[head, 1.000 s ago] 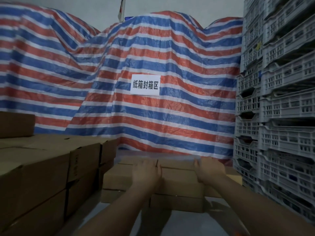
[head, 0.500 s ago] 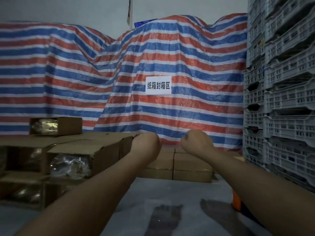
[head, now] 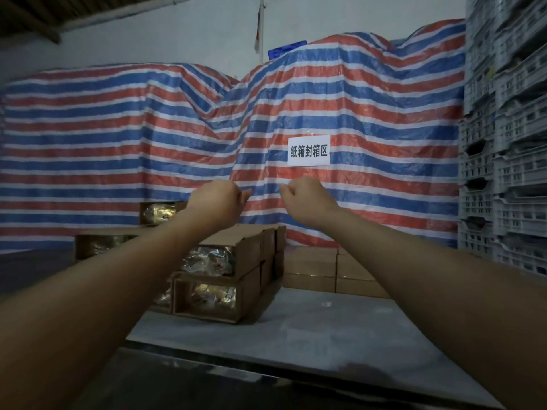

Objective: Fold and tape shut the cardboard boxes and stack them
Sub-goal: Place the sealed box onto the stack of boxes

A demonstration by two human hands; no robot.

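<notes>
Both my arms reach forward at chest height over the table. My left hand [head: 216,202] and my right hand [head: 307,199] hang in the air with fingers curled into loose fists, holding nothing. Below and behind them, closed cardboard boxes [head: 310,264] lie in a low stack at the far side of the table. Left of those stands a stack of cardboard boxes with open ends [head: 225,273], shiny wrapped contents showing inside. Neither hand touches any box.
The grey table top [head: 296,329] stretches toward me, its front edge near. A red, white and blue striped tarp [head: 118,143] with a white sign [head: 308,151] fills the background. Tall stacks of grey plastic crates [head: 503,173] stand at the right.
My hands have let go of the closed box on the low stack and risen into the air, fingers curling. The view has pulled back and tilted up.
</notes>
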